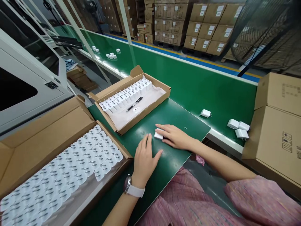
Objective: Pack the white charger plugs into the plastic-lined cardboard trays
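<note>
Under the fingers of my right hand (175,135) is a white charger plug (159,134), resting on the green work board (178,114). The thumb and fingers close around its sides. My left hand (145,158), wearing a wristwatch, hovers or rests just left of it with fingers stretched out and nothing held. Beyond the hands lies an open cardboard box (143,116) with rows of upright white plugs (128,94) and a black pen (134,104) on its pale lining. A larger open box (125,158) at the left holds many plugs (77,163), prongs up.
Loose plugs (206,113) lie on the green conveyor belt (188,84), several more near a big carton (277,135) at the right. Farther plugs (111,56) sit at the belt's far end. A grey machine (30,69) stands left; stacked cartons (207,29) and a fan (258,40) stand behind.
</note>
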{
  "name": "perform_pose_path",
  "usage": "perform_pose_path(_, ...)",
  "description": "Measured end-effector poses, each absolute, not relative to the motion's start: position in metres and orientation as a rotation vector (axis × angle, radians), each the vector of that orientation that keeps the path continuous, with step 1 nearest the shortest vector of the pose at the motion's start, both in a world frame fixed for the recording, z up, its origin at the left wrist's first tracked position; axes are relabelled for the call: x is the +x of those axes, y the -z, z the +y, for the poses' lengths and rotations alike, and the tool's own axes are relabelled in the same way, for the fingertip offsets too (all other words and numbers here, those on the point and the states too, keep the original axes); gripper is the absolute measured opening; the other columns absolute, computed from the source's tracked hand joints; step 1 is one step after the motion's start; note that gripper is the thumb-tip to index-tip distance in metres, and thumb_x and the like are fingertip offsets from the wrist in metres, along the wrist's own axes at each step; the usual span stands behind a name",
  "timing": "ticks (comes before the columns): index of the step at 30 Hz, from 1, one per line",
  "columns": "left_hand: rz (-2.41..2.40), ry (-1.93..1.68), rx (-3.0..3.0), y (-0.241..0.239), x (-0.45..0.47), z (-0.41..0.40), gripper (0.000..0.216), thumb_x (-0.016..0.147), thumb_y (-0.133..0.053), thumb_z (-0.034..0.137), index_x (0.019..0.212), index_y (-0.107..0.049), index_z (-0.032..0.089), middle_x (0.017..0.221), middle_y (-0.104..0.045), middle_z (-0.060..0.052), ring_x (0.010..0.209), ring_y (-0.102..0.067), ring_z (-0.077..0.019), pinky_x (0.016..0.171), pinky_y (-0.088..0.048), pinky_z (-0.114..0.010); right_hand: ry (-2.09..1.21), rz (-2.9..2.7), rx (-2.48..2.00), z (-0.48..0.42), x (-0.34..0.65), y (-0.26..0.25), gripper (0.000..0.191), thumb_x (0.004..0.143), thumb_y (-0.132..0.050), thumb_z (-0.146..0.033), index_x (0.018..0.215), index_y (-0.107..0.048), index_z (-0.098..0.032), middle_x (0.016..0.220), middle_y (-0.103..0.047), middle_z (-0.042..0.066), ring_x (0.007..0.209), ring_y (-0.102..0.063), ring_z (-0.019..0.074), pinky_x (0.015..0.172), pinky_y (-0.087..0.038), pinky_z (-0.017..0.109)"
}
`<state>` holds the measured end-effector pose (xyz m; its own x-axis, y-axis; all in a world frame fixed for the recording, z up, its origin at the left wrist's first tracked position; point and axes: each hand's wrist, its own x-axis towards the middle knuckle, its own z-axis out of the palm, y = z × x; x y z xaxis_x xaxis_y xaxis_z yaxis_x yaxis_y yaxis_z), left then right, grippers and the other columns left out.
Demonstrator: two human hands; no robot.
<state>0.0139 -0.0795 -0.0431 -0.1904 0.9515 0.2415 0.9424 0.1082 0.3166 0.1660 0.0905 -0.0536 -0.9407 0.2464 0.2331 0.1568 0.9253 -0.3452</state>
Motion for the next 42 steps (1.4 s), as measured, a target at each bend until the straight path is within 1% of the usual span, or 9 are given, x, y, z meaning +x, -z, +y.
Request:
perform_pose_path(3,2.425,-0.560,1.945,0.044,0.018,-0.075,0.070,0.087,-0.060,0.055,0.141,-0.044,0.013,0.128,-0.062,-0.017,0.114,-0.059,-0.0324,0.090,-0.052,-0.045,-0.584,-2.668,-0.482,0.065,0.177,0.054,0.059,0.093,-0.057,-0.039,0.144,-0.041,-0.016,0.144,-0.046,0.021,0.130,-0.047,0.0332,0.103,-0.046,0.053)
perform_pose_path(6,2.411,-0.573,1.907,0.042,0.023,-0.073,0.054,0.088,-0.063,0.044,0.132,-0.053,0.014,0.110,-0.066,-0.013,0.099,-0.063,-0.0290,0.083,-0.053,-0.042,-0.687,-2.560,-0.598,0.059,0.190,0.054,0.044,0.093,-0.059,-0.038,0.132,-0.051,-0.021,0.121,-0.061,0.016,0.115,-0.057,0.0309,0.095,-0.052,0.051)
perform_pose_path(12,1.830,-1.128,1.671,0.046,0.020,-0.086,0.037,0.087,-0.062,0.020,0.123,-0.052,0.023,0.117,-0.064,-0.006,0.111,-0.063,-0.0191,0.098,-0.051,-0.034,-0.910,-2.546,-0.512,0.051,0.190,0.034,0.038,0.091,-0.060,-0.026,0.129,-0.056,-0.023,0.122,-0.057,0.013,0.107,-0.060,0.0248,0.088,-0.054,0.043)
perform_pose_path(17,1.786,-1.175,1.625,0.055,0.014,-0.090,0.045,0.090,-0.060,0.023,0.131,-0.045,0.027,0.128,-0.059,-0.007,0.120,-0.060,-0.0210,0.105,-0.049,-0.040,-1.129,-2.654,-0.271,0.056,0.185,0.018,0.072,0.082,-0.054,-0.006,0.149,-0.036,-0.023,0.131,-0.054,0.011,0.107,-0.059,0.0186,0.090,-0.054,0.035)
perform_pose_path(21,1.825,-1.096,1.721,0.059,0.013,-0.085,0.051,0.090,-0.060,0.026,0.138,-0.041,0.027,0.135,-0.054,-0.009,0.127,-0.054,-0.0229,0.105,-0.049,-0.040,-0.687,-2.721,-0.867,0.113,0.257,0.015,0.083,0.068,-0.052,-0.001,0.147,-0.040,-0.023,0.145,-0.044,0.011,0.130,-0.046,0.0255,0.106,-0.043,0.044)
perform_pose_path(24,1.837,-1.049,1.771,0.060,0.014,-0.084,0.053,0.092,-0.058,0.027,0.141,-0.039,0.027,0.138,-0.052,-0.010,0.129,-0.053,-0.0233,0.102,-0.051,-0.039,-0.234,-2.780,-1.886,0.164,0.344,0.021,0.094,0.065,-0.060,-0.007,0.152,-0.034,-0.030,0.152,-0.036,0.013,0.135,-0.039,0.0366,0.105,-0.039,0.052)
perform_pose_path(26,1.843,-1.048,1.789,0.061,0.016,-0.083,0.052,0.093,-0.057,0.028,0.141,-0.039,0.027,0.137,-0.052,-0.010,0.128,-0.053,-0.0232,0.101,-0.052,-0.038,-0.204,-2.730,-2.178,0.189,0.392,0.031,0.099,0.058,-0.067,-0.009,0.151,-0.038,-0.026,0.145,-0.043,0.020,0.128,-0.045,0.0456,0.097,-0.041,0.058)
perform_pose_path(33,1.868,-1.076,1.791,0.063,0.016,-0.082,0.050,0.092,-0.057,0.028,0.140,-0.041,0.026,0.136,-0.054,-0.010,0.124,-0.056,-0.0232,0.100,-0.052,-0.038,-0.346,-2.743,-2.204,0.217,0.443,0.067,0.094,0.062,-0.070,-0.018,0.150,-0.040,-0.032,0.125,-0.057,0.012,0.099,-0.063,0.0299,0.085,-0.045,0.037)
perform_pose_path(42,1.882,-1.094,1.791,0.061,0.017,-0.081,0.047,0.093,-0.055,0.027,0.138,-0.042,0.025,0.135,-0.055,-0.010,0.123,-0.057,-0.0231,0.097,-0.053,-0.038,-0.293,-2.151,-2.400,0.225,0.433,0.098,0.063,0.081,-0.061,-0.040,0.140,-0.051,-0.020,0.123,-0.056,0.017,0.103,-0.061,0.0311,0.087,-0.047,0.040)
